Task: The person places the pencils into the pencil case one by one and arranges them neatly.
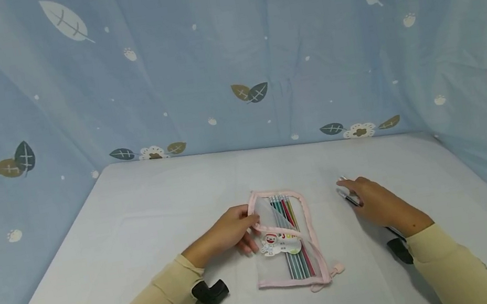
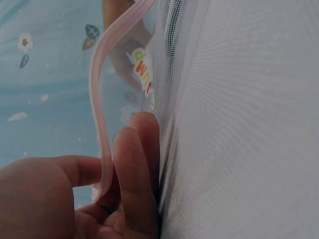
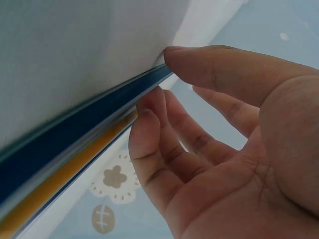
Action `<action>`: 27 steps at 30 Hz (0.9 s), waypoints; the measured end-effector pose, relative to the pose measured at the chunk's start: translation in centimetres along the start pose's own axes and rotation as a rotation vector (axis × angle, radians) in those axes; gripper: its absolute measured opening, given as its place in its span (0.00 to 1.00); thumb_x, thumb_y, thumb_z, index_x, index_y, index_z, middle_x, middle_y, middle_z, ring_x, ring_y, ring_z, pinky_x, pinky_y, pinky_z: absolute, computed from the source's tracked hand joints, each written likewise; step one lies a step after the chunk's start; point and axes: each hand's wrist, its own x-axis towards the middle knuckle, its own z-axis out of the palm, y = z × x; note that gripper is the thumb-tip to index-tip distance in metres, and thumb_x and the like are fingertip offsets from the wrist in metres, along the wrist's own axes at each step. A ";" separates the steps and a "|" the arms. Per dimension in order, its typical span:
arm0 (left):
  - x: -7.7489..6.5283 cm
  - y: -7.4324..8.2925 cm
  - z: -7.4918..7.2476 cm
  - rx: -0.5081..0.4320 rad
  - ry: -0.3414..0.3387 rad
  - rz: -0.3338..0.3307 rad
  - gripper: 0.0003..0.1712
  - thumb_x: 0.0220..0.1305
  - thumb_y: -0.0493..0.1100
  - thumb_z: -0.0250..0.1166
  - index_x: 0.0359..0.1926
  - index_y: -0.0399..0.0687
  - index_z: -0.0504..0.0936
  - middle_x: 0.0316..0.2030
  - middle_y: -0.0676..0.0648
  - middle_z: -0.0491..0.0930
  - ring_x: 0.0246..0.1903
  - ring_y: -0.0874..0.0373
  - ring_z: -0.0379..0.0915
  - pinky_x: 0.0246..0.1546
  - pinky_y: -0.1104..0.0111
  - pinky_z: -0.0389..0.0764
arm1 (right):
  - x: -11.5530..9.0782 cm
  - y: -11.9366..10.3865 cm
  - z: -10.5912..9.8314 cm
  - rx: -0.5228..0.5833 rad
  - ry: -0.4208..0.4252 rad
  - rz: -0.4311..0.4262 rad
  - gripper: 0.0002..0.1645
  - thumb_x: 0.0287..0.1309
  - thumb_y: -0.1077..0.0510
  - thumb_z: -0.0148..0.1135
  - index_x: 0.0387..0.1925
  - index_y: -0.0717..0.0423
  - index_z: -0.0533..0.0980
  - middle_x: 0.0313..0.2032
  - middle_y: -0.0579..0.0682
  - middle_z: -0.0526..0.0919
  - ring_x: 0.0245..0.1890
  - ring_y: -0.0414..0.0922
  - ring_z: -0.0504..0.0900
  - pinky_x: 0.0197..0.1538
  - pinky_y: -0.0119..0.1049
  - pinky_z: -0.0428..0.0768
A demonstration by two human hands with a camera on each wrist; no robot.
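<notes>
A mesh zip pencil case [image 1: 308,216] with pink edging lies on the table, its upper flap folded open at the left. Inside are several coloured pencils [image 1: 297,265], partly under a printed cartoon label [image 1: 281,243]. My left hand [image 1: 232,231] pinches the pink edge [image 2: 98,99] between thumb and fingers, lifting it off the mesh. To the right of the case, my right hand [image 1: 378,205] pinches a blue pencil [image 3: 99,114] and a yellow pencil [image 3: 84,162] by one end, low over the white surface. Their other ends pass under the wrist.
A pink zip pull [image 1: 337,269] sticks out at the case's lower right corner. Blue patterned cloth [image 1: 191,64] hangs behind and on both sides of the white table [image 1: 174,200]. Black wrist mounts [image 1: 210,292] sit at both sleeves.
</notes>
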 end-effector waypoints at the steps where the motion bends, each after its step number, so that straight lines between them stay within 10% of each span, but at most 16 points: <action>1: 0.0 0.1 0.0 0.002 -0.001 0.000 0.14 0.69 0.46 0.49 0.45 0.39 0.69 0.32 0.42 0.78 0.17 0.56 0.79 0.16 0.65 0.82 | 0.0 -0.1 0.0 -0.002 0.002 0.002 0.39 0.44 0.75 0.62 0.62 0.61 0.64 0.41 0.61 0.76 0.33 0.45 0.75 0.31 0.35 0.78; 27: 0.2 -0.1 -0.1 -0.004 -0.008 0.005 0.15 0.70 0.46 0.49 0.48 0.38 0.69 0.33 0.42 0.77 0.17 0.55 0.79 0.17 0.64 0.83 | -0.4 -2.7 -2.1 0.093 -0.024 -0.041 0.51 0.53 0.69 0.56 0.71 0.42 0.42 0.35 0.54 0.79 0.23 0.38 0.70 0.21 0.28 0.72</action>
